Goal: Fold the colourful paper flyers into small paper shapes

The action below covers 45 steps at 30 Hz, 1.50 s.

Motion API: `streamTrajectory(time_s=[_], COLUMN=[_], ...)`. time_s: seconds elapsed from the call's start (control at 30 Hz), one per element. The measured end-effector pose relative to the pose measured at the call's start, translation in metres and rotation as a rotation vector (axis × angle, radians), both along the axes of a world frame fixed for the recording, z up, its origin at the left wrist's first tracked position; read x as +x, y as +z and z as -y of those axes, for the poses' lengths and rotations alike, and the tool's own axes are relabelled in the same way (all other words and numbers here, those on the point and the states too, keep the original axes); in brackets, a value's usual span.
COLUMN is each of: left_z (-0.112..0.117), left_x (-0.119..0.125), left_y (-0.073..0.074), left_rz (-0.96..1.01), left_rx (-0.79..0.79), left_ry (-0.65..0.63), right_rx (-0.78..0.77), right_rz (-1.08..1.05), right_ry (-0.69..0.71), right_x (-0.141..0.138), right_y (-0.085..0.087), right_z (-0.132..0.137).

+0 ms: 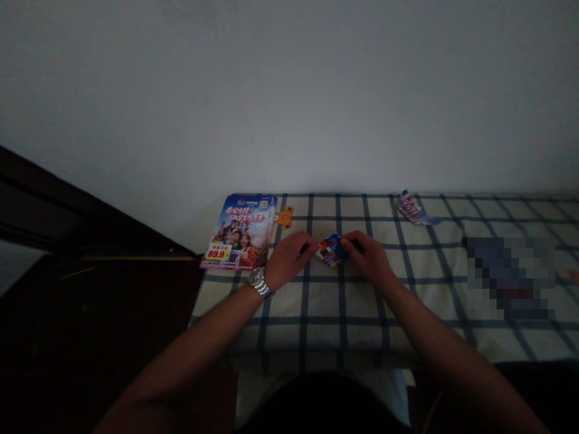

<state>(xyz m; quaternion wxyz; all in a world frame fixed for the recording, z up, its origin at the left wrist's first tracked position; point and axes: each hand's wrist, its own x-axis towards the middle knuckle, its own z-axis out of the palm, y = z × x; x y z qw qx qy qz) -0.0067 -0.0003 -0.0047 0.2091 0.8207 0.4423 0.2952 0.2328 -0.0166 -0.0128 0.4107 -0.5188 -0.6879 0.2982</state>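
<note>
Between my two hands is a small folded piece of printed paper point(333, 249), blue with red and white patches. The fingers of my left hand point(293, 258), with a silver watch on its wrist, pinch the paper's left edge. My right hand point(364, 255) grips the opposite edge with thumb and fingers. To the left of my left hand lies a stack of printed flyers point(239, 232), blue and pink with "89.9" on the top one. Just right of the stack, a brown bear figure point(284, 217) shows on the cloth.
A checked tablecloth point(289, 331) covers the table against a pale wall point(316, 96). A crumpled or folded pinkish paper piece point(414, 210) lies at the back right. Farther right is a dark, pixelated object point(509, 277). The table's left edge drops to a dark floor.
</note>
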Motion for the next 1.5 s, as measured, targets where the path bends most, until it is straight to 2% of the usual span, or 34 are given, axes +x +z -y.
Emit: streamTrajectory(time_s=[0.57, 0.87, 1.5], left_z=[0.0024, -0.0003, -0.0011], left_x=[-0.0019, -0.0019, -0.004], left_y=[0.0033, 0.0005, 0.0006], left_rz=[0.085, 0.042, 0.139], left_rx=[-0.023, -0.041, -0.044], left_ry=[-0.089, -0.054, 0.01], right_rx=[-0.003, -0.004, -0.121], right_rz=[-0.031, -0.023, -0.164], right_ry=[-0.027, -0.027, 0.055], right_x=[0.0008, 0.0011, 0.0036], right_y=[0.0039, 0.0011, 0.0049], right_z=[0.0009, 0.0003, -0.0003])
